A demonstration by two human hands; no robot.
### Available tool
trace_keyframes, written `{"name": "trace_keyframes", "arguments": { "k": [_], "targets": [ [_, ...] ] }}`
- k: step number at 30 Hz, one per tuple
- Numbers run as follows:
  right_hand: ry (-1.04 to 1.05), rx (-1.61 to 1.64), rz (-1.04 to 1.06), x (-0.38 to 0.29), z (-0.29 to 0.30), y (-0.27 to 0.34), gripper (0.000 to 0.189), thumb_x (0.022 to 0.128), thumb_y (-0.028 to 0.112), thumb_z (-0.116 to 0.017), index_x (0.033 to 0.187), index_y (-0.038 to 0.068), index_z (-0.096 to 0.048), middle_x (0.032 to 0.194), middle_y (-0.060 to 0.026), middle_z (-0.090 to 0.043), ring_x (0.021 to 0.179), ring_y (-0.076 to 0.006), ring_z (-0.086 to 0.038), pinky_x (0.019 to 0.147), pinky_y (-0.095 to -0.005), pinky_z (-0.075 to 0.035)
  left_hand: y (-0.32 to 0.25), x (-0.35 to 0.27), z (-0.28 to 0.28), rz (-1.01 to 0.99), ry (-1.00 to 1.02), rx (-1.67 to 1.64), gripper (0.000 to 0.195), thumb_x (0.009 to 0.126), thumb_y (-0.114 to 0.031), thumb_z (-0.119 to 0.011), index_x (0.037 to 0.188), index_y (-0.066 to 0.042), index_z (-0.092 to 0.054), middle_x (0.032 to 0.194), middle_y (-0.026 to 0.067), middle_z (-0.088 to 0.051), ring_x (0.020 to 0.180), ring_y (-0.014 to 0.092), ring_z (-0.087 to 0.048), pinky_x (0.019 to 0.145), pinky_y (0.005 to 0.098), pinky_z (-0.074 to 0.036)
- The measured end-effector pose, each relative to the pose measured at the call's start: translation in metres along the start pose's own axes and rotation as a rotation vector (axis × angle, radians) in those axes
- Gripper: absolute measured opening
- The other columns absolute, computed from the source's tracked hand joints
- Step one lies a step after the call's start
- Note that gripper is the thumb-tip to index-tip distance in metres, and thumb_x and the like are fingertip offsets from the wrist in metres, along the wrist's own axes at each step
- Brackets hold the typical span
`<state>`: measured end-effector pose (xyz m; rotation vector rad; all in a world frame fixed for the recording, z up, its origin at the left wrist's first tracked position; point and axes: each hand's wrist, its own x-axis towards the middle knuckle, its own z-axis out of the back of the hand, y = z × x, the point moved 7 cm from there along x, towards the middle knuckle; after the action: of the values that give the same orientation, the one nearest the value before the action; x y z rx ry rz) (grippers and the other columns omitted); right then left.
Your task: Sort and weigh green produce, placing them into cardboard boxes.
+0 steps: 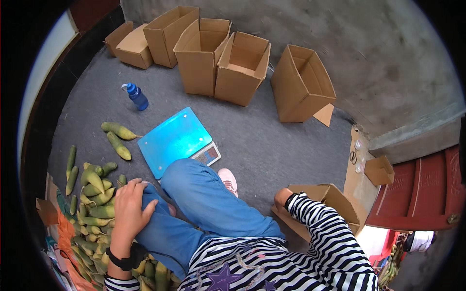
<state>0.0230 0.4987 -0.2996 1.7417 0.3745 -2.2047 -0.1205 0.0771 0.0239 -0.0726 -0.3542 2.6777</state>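
Note:
My left hand (131, 207) rests on my left thigh in blue jeans, its fingers slightly spread and holding nothing. Beside it lies a heap of green radishes (102, 211). At the edge of a cardboard box (342, 203) on my right is my right hand (281, 199); its fingers are mostly hidden, so its grip cannot be made out. In front of my knees a digital scale with a blue platform (174, 140) sits on the floor. Two radishes (118, 145) lie apart from the heap, left of the scale.
Several upright cardboard boxes (233, 87) stand along the wall, most with open tops. A blue water bottle (137, 97) stands on the grey floor beyond the scale. To the right are a small cardboard box (378, 170) and a red door (411, 192). An orange sheet (65, 232) lies left of the heap.

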Motion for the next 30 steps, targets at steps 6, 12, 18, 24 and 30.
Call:
{"name": "trace_keyframes", "arguments": {
  "k": [6, 12, 18, 24, 30],
  "targets": [
    [0.027, 0.011, -0.222, 0.012, -0.038, 0.0, 0.026, 0.079, 0.025, -0.068, 0.101, 0.015, -0.075, 0.095, -0.0103, -0.072, 0.087, -0.032, -0.069, 0.055, -0.0589, -0.052, 0.0, 0.004, -0.006, 0.008, -0.005, 0.013, 0.041, 0.073, -0.021, -0.074, 0.106, -0.002, -0.06, 0.117, 0.0161, -0.058, 0.108, 0.036, -0.055, 0.097, 0.0442, -0.039],
    [0.115, -0.002, -0.456, 0.005, -0.054, -0.007, 0.023, 0.079, 0.021, -0.066, 0.099, 0.015, -0.076, 0.092, -0.0089, -0.073, 0.084, -0.0329, -0.069, 0.047, -0.0602, -0.049, -0.006, 0.011, -0.01, -0.012, -0.009, 0.01, 0.041, 0.072, -0.019, -0.074, 0.105, -0.001, -0.059, 0.115, 0.0163, -0.058, 0.106, 0.037, -0.055, 0.095, 0.0445, -0.039],
    [-0.005, 0.164, -0.426, 0.022, -0.147, -0.03, 0.028, 0.084, 0.03, -0.061, 0.098, 0.01, -0.074, 0.103, -0.0112, -0.071, 0.095, -0.0309, -0.068, 0.071, -0.0458, -0.056, -0.006, 0.007, -0.007, 0.014, -0.021, 0.049, 0.042, 0.07, -0.017, -0.074, 0.105, 0.0, -0.058, 0.115, 0.0168, -0.058, 0.106, 0.037, -0.054, 0.095, 0.0448, -0.04],
    [0.264, 0.335, -0.27, -0.018, -0.209, -0.012, 0.041, 0.06, 0.025, -0.078, 0.095, 0.004, -0.074, 0.104, -0.0169, -0.07, 0.098, -0.0325, -0.066, 0.081, -0.0392, -0.051, -0.007, 0.007, -0.009, 0.022, -0.028, 0.081, 0.044, 0.068, -0.018, -0.075, 0.104, 0.001, -0.059, 0.114, 0.0168, -0.058, 0.103, 0.034, -0.055, 0.093, 0.0439, -0.039],
    [-0.159, 0.598, -0.275, -0.031, -0.143, -0.099, 0.042, 0.078, 0.042, -0.068, 0.102, 0.008, -0.072, 0.107, -0.017, -0.068, 0.105, -0.0346, -0.062, 0.089, -0.0447, -0.048, -0.004, 0.009, -0.002, 0.046, -0.019, 0.049, 0.045, 0.068, -0.018, -0.075, 0.105, 0.001, -0.059, 0.114, 0.017, -0.057, 0.103, 0.035, -0.054, 0.092, 0.0438, -0.04]
  ]
}}
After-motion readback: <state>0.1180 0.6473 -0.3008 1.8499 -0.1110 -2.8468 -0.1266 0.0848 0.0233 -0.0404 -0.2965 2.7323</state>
